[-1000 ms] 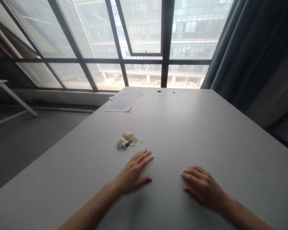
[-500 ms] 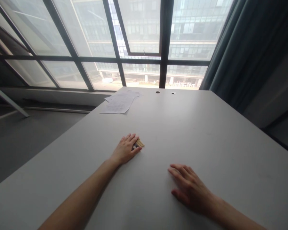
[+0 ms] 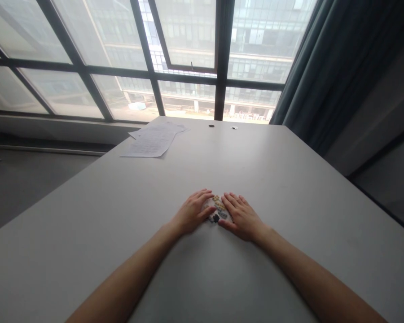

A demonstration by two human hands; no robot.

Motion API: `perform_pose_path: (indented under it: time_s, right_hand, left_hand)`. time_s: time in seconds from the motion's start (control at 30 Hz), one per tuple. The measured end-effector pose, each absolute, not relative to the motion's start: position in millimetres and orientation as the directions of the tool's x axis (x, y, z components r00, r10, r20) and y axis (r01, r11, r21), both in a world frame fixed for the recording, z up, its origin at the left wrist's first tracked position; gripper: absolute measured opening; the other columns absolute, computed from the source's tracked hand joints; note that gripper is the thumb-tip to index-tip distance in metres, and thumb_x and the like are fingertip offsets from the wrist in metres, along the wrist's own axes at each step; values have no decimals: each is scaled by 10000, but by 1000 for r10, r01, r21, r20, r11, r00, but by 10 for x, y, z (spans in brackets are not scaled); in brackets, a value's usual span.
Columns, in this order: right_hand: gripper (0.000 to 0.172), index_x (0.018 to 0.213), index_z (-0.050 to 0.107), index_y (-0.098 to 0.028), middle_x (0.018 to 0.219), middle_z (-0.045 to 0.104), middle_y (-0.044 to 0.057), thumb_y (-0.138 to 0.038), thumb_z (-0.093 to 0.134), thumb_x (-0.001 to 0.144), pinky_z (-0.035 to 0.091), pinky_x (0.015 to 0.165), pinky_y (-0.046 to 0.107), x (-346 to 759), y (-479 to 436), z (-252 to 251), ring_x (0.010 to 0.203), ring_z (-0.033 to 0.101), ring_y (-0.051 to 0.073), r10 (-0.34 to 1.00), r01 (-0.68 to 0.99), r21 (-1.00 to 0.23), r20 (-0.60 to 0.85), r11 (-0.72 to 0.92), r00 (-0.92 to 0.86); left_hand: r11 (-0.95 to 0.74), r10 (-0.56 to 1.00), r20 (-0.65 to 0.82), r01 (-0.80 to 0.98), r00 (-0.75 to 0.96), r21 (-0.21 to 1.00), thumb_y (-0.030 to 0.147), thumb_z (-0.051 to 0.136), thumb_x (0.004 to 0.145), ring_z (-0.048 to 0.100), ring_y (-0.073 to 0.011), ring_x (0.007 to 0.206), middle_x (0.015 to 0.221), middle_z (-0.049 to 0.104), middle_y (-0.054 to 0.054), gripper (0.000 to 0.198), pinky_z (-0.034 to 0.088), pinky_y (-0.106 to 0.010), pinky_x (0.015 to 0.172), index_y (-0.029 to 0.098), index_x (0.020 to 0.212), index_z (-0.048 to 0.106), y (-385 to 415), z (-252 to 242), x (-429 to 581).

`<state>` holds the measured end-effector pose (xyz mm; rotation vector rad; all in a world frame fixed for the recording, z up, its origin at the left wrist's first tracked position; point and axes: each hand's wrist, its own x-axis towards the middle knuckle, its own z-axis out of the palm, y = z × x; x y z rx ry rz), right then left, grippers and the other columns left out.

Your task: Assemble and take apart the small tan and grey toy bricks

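Note:
A small cluster of toy building bricks lies on the white table [image 3: 202,278] between my two hands. Tan studded pieces [image 3: 218,204] are at the far side, with a grey piece [image 3: 223,215] and a black piece [image 3: 216,218] closer to me. My left hand [image 3: 194,211] rests at the cluster's left side, fingers stretched forward and thumb over its edge. Palm down on the right side, my right hand [image 3: 242,216] has its fingers extended and thumb along the near edge. Both hands partly cover the bricks; neither has fingers closed round one.
Printed paper sheets [image 3: 151,141] lie at the table's far left. Two round holes, one dark [image 3: 211,126] and one with a white rim [image 3: 234,128], sit near the far edge. Beyond are large windows [image 3: 188,36], with a dark curtain [image 3: 309,67] on the right.
My right hand has moved forward and left to the bricks. More bricks now show between the hands, where before my left hand covered most. The view has turned slightly.

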<state>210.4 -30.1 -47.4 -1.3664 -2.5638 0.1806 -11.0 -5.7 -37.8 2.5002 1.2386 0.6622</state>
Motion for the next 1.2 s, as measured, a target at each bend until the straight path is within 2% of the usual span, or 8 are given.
perform_pose_path:
  time_s: [0.13,0.4,0.6,0.73,0.83,0.97,1.1,1.2]
  right_hand:
    - [661,1411,396,-141,1476,390,150,-543,489,895,238,1126,484,2155,-148,-471,1370,317,298,808,778,-219,182,589,-561]
    - [462,1300,505,-124,1360,496,158,-348,549,898,302,1095,433,2026,77,-485,1275,424,279,802,743,-308,304,594,-515]
    - [440,1344,432,-113,1332,497,159,-273,461,935,368,1060,400,2140,37,-517,1236,453,243,850,774,-379,364,508,-381]
    - [483,1353,429,-131,1315,508,158,-333,499,920,394,1040,426,2319,-114,-499,1229,459,254,856,768,-409,387,494,-344]
    - [459,1306,517,-217,1355,502,120,-414,552,893,352,1061,450,2371,-298,-449,1275,416,268,734,669,-320,413,671,-538]
    - [428,1273,570,-258,1396,494,94,-452,542,892,245,1107,489,2291,-468,-378,1325,365,289,558,531,-175,323,829,-765]
    - [637,1391,438,-138,1428,438,173,-515,508,883,185,1120,526,2193,-448,-369,1359,301,330,669,651,-164,243,742,-702]
    - [624,1380,440,-110,1426,427,186,-484,509,886,200,1114,523,2181,-405,-397,1352,300,336,745,727,-183,261,662,-614]
  left_hand:
    - [-623,779,163,719,605,308,607,528,832,329,-297,1377,1467,410,-108,704,249,-490,1138,204,1398,413,-85,-397,-361]
    - [-577,816,73,798,574,173,660,329,888,185,-324,1428,1532,268,-129,752,146,-537,1140,184,1469,283,-15,-464,-179]
    - [-491,867,233,838,442,237,538,397,920,292,-312,1389,1484,368,-148,627,241,-516,1116,166,1423,353,91,-508,-111]
    - [-553,825,344,768,449,324,449,472,911,433,-260,1283,1363,508,-119,493,351,-435,1070,180,1324,462,30,-469,-199]
    - [-572,809,388,742,441,349,407,527,884,483,-254,1216,1269,574,-88,349,389,-433,1033,217,1172,582,-13,-451,-248]
    - [-548,818,413,763,401,343,347,582,839,513,-262,1154,1206,601,-84,283,411,-449,1001,219,1087,628,-23,-449,-245]
    - [-536,824,413,771,389,344,308,523,876,533,-246,1105,1160,623,-80,247,425,-431,979,206,1074,630,-34,-440,-227]
    - [-524,829,414,781,375,341,302,478,903,534,-242,1095,1145,628,-82,253,422,-431,979,202,1081,627,-45,-437,-222]
